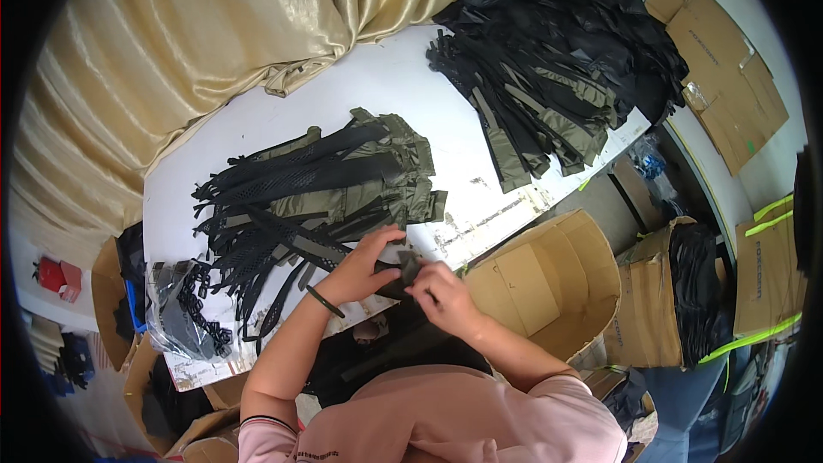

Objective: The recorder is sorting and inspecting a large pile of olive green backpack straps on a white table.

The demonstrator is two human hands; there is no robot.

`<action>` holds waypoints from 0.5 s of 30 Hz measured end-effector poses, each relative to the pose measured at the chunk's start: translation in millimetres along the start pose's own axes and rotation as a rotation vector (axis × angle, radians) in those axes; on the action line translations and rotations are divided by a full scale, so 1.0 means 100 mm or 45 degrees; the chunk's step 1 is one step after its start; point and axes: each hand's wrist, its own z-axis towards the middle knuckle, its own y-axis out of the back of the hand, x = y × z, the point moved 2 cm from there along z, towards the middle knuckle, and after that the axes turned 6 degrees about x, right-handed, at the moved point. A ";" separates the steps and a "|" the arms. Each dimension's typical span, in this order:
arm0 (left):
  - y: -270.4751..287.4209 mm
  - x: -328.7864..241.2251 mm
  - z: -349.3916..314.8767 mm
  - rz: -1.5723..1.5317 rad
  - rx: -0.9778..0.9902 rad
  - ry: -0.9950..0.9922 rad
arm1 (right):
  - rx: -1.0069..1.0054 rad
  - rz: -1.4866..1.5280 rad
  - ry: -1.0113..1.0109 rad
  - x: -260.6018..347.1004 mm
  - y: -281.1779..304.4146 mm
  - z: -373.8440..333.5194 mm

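My left hand (364,267) lies over a black mesh-and-fabric strap (300,240) near the table's front edge, its thumb and fingers closed about it. At the strap's olive end (409,267), my right hand (443,294) pinches with thumb and fingers, close beside the left. Just beyond my hands a pile of similar black mesh straps and olive fabric pieces (343,171) is spread over the white table (300,111). The strap's far end runs into that pile. What lies under my left palm is hidden.
More straps (531,111) and a heap of black fabric (574,26) cover the far right of the table. A clear plastic bag with black buckles (184,309) sits at its left corner. An open cardboard box (549,279) stands at the right edge; gold curtains (214,43) hang behind.
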 end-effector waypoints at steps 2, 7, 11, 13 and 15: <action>0.04 0.01 0.04 -0.130 0.234 0.066 | 0.075 0.072 0.302 0.09 0.03 -0.01; 0.03 -0.37 0.13 -0.014 0.183 0.103 | -0.187 -0.103 -0.075 -0.04 0.23 0.06; -0.10 -0.46 0.09 0.007 0.054 -0.005 | -0.284 -0.171 -0.036 0.11 0.22 0.24; -0.11 -0.48 0.06 -0.113 0.038 0.130 | -0.260 -0.140 -0.046 -0.04 0.22 0.25; -0.13 -0.48 0.02 -0.134 0.034 0.218 | -0.200 -0.132 -0.092 -0.07 0.23 0.22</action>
